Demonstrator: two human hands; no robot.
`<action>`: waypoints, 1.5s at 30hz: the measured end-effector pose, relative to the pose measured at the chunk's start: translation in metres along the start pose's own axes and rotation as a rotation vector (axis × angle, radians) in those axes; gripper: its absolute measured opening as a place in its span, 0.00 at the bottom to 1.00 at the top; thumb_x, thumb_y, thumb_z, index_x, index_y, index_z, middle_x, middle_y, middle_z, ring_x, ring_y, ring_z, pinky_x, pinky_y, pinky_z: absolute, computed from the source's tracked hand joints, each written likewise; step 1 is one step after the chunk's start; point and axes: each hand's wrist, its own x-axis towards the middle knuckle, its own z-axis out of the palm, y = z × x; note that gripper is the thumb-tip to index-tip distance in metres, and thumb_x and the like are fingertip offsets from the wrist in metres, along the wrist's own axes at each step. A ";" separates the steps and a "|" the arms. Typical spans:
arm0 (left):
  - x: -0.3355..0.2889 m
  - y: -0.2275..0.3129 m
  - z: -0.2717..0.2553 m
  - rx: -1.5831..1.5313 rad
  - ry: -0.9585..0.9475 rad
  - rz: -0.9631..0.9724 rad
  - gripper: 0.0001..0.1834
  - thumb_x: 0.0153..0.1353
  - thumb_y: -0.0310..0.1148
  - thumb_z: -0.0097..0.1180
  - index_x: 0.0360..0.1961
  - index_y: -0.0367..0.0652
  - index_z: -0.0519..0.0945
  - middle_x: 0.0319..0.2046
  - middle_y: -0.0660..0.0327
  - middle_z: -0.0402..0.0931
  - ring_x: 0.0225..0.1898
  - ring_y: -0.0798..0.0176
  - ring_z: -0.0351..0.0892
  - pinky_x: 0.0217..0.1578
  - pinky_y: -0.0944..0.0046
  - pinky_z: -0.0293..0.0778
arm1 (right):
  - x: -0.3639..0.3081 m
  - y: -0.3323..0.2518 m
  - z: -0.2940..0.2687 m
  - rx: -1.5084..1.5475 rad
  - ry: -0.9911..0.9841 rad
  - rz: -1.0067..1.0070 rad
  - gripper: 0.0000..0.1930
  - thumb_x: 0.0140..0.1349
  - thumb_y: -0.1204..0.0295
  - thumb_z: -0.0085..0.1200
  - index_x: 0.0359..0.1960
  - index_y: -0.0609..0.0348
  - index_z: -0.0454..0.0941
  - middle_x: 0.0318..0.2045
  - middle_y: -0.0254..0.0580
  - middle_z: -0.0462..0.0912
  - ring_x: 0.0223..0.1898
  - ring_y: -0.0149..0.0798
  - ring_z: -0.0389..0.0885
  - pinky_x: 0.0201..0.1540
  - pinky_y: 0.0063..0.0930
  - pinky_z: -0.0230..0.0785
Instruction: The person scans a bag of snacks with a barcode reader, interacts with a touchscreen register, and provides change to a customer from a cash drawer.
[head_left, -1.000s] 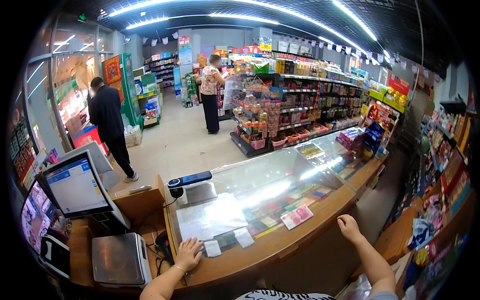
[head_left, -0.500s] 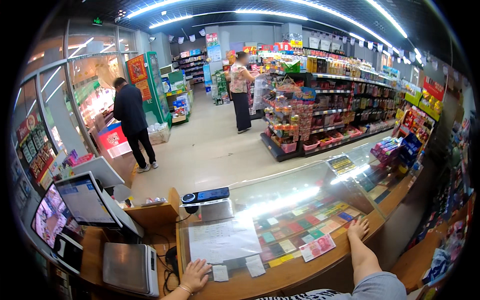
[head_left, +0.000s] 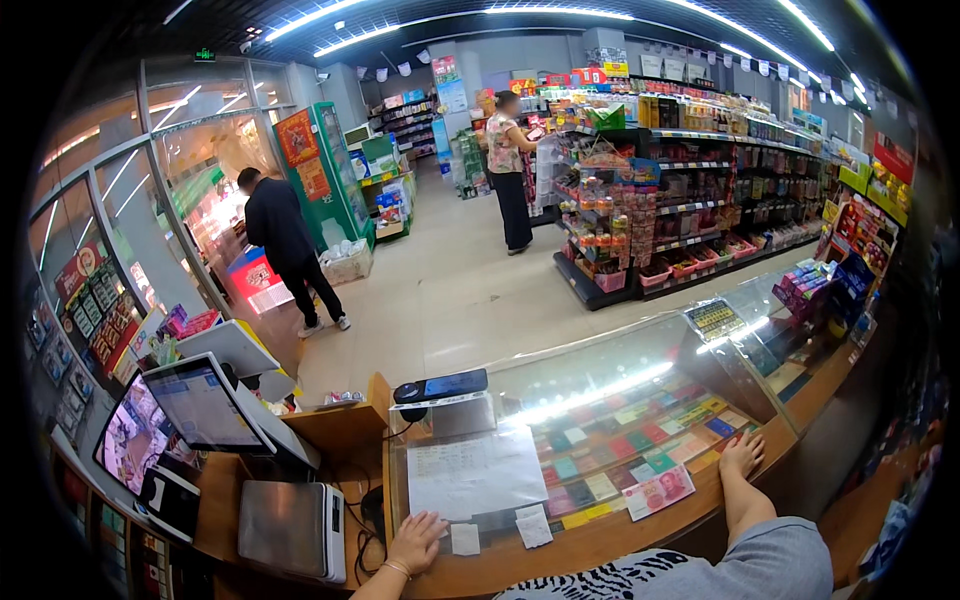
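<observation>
My left hand (head_left: 417, 541) rests flat on the near left corner of the glass-topped counter (head_left: 590, 545), fingers apart and holding nothing. Beside its fingertips lie a small white slip (head_left: 465, 539), a second crumpled slip (head_left: 533, 526) and a large printed paper sheet (head_left: 475, 472). My right hand (head_left: 741, 457) lies on the counter's wooden edge to the right, fingers spread, with nothing in it. To the left of that hand, a red-and-white banknote (head_left: 659, 492) lies flat on the glass. Rows of coloured flat packs (head_left: 640, 443) show beneath the glass.
A phone (head_left: 455, 384) sits on a small stand at the counter's back left. Left of the counter are a flat-topped scale (head_left: 284, 524) and a monitor (head_left: 205, 412). Beyond, one person (head_left: 283, 240) stands near the glass doors and another (head_left: 508, 175) by the stocked shelves (head_left: 690, 190).
The whole view has shifted, so the scene sits slightly further right. Both hands stay where they were on the counter; the banknote and slips have not moved on it.
</observation>
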 end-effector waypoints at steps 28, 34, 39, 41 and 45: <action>-0.013 -0.003 0.008 0.108 0.231 -0.234 0.28 0.58 0.36 0.47 0.61 0.47 0.63 0.65 0.52 0.55 0.66 0.50 0.52 0.65 0.47 0.47 | 0.017 0.012 0.032 -0.210 0.002 -0.017 0.26 0.67 0.51 0.31 0.65 0.41 0.59 0.66 0.51 0.56 0.68 0.50 0.52 0.64 0.54 0.45; -0.017 -0.006 0.010 0.051 0.257 -0.407 0.25 0.60 0.39 0.46 0.59 0.45 0.66 0.64 0.53 0.57 0.66 0.50 0.52 0.65 0.50 0.48 | 0.018 0.007 0.029 -0.220 -0.024 -0.021 0.27 0.67 0.49 0.29 0.66 0.39 0.56 0.67 0.48 0.54 0.68 0.48 0.50 0.65 0.54 0.44; -0.018 -0.006 0.011 0.063 0.296 -0.394 0.24 0.58 0.39 0.48 0.56 0.44 0.70 0.62 0.52 0.61 0.65 0.51 0.55 0.65 0.51 0.51 | 0.020 0.010 0.036 -0.248 -0.007 -0.012 0.27 0.67 0.49 0.29 0.66 0.38 0.57 0.67 0.47 0.55 0.68 0.47 0.51 0.64 0.55 0.45; -0.006 -0.007 0.013 0.038 0.313 -0.373 0.24 0.58 0.38 0.49 0.55 0.44 0.70 0.62 0.52 0.62 0.65 0.50 0.56 0.64 0.51 0.52 | 0.033 0.024 0.048 -0.258 0.041 -0.009 0.27 0.66 0.49 0.30 0.65 0.38 0.58 0.66 0.47 0.57 0.68 0.47 0.52 0.63 0.57 0.47; -0.013 -0.014 0.017 0.038 0.349 -0.354 0.23 0.55 0.36 0.50 0.54 0.45 0.72 0.60 0.53 0.64 0.63 0.49 0.59 0.62 0.50 0.55 | 0.023 0.009 0.036 -0.199 -0.024 -0.061 0.26 0.66 0.50 0.32 0.65 0.40 0.59 0.66 0.47 0.58 0.67 0.49 0.53 0.61 0.59 0.49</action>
